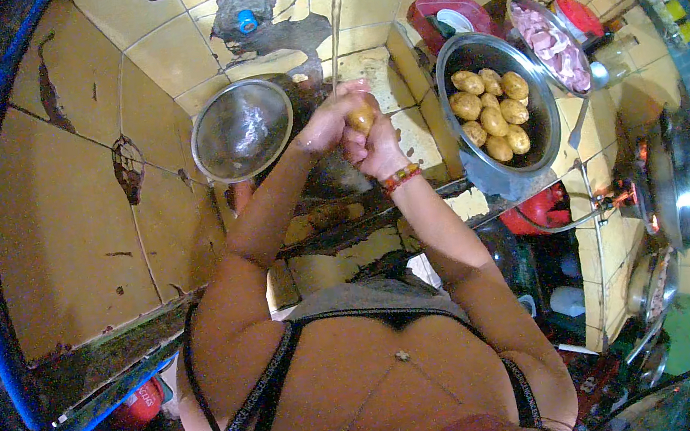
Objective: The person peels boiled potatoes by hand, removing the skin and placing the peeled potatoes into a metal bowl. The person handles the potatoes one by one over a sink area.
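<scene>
A wet potato [362,120] is held between my two hands in the water stream [335,29] that falls from above into the tiled sink [419,135]. My left hand [333,115] wraps it from the left and top. The curled fingers of my right hand [378,145] press on its lower right side, and a beaded bracelet [400,178] circles that wrist. Beside my left forearm is a round metal-rimmed vessel [238,132]; whether it is a bowl or a strainer, I cannot tell. To the right, a steel basin [444,61] holds several unpeeled potatoes [494,121].
Behind the basin sit a plate of cut raw meat [550,48], a red-lidded container [579,15] and a dark red tub [424,15]. A metal utensil [578,125] lies on the tiles. Flames show under a pan [681,187] at right. Below the counter is a red gas cylinder [538,208].
</scene>
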{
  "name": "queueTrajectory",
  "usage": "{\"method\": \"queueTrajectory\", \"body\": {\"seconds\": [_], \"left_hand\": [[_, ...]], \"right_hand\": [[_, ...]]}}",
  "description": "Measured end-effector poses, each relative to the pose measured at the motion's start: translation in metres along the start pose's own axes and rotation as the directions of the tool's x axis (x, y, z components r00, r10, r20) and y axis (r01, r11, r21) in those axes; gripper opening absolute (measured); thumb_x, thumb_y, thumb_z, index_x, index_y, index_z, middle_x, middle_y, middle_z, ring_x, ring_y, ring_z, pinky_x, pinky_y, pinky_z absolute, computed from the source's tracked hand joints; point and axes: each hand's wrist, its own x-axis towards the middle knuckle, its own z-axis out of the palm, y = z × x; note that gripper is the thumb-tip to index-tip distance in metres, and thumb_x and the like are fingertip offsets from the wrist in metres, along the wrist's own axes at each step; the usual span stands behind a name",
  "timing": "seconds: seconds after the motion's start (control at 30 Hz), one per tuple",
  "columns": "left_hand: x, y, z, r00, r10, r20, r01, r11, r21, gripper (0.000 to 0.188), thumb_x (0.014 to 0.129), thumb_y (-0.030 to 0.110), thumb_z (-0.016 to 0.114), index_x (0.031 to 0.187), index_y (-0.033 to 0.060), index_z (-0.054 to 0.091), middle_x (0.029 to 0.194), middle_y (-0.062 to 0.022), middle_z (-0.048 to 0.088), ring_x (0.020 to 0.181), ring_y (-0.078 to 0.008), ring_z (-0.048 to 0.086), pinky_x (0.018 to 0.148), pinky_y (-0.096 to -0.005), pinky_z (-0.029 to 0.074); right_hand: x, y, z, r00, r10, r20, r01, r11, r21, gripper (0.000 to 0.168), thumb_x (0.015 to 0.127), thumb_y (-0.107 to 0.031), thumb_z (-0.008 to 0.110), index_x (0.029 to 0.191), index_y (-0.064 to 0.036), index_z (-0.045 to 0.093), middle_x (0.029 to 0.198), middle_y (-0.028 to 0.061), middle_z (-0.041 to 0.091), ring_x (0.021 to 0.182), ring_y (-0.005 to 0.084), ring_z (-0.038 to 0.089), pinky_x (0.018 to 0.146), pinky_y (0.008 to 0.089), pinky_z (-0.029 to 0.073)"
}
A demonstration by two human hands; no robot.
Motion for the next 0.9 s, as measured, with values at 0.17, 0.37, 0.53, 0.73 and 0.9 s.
{"method": "queueTrajectory", "body": {"seconds": [0.17,0.37,0.53,0.73,0.9], "left_hand": [[-0.005,-0.02,-0.007,0.956,0.29,-0.051,-0.233,0.852,0.469,0.025,0.091,0.03,0.05,0.095,0.0056,0.053,0.087,-0.0061,0.057,0.08,-0.0134,0.054,0.073,-0.0263,0.046],[0.026,-0.057,-0.048,0.831,0.548,-0.1,-0.237,0.51,0.827,0.03,0.094,0.029,0.042,0.085,0.0032,0.056,0.071,-0.0068,0.057,0.063,-0.0134,0.054,0.06,-0.0282,0.046],[0.015,-0.033,-0.034,0.997,0.076,0.028,-0.081,0.931,0.357,0.034,0.087,0.023,0.055,0.11,-0.0004,0.046,0.086,-0.0089,0.056,0.063,-0.0135,0.055,0.058,-0.027,0.048],[0.008,-0.043,-0.017,0.934,0.31,-0.177,-0.157,0.802,0.577,0.029,0.084,0.019,0.061,0.104,0.0021,0.048,0.085,-0.0059,0.055,0.067,-0.0119,0.054,0.06,-0.0284,0.047],[0.028,-0.055,-0.034,0.907,0.343,-0.243,-0.258,0.911,0.322,0.018,0.095,0.021,0.043,0.096,0.0044,0.047,0.085,-0.0092,0.057,0.076,-0.0155,0.056,0.069,-0.0285,0.047]], "right_hand": [[-0.003,-0.005,0.0,0.988,0.144,-0.054,-0.147,0.988,-0.042,0.041,0.093,-0.047,0.028,0.076,-0.017,0.049,0.045,-0.0025,0.037,0.033,0.0099,0.031,0.03,0.0223,0.023],[0.037,0.029,-0.021,0.916,-0.375,-0.141,0.199,0.731,-0.653,0.048,0.093,-0.055,0.026,0.078,-0.014,0.047,0.05,-0.0019,0.039,0.035,0.0084,0.033,0.03,0.021,0.025],[0.001,0.002,-0.001,0.986,-0.113,-0.119,0.063,0.931,-0.36,0.048,0.094,-0.054,0.021,0.089,-0.014,0.047,0.055,-0.0025,0.04,0.039,0.0074,0.034,0.03,0.0197,0.025],[0.011,0.013,-0.016,0.956,-0.267,-0.122,0.181,0.863,-0.471,0.048,0.095,-0.053,0.02,0.09,-0.013,0.047,0.056,-0.0027,0.04,0.038,0.0078,0.035,0.029,0.0204,0.024],[-0.001,0.029,0.002,0.849,-0.528,-0.019,0.426,0.705,-0.567,0.042,0.095,-0.046,0.033,0.098,-0.006,0.043,0.065,0.0024,0.047,0.053,0.0132,0.048,0.042,0.0252,0.038]]}}
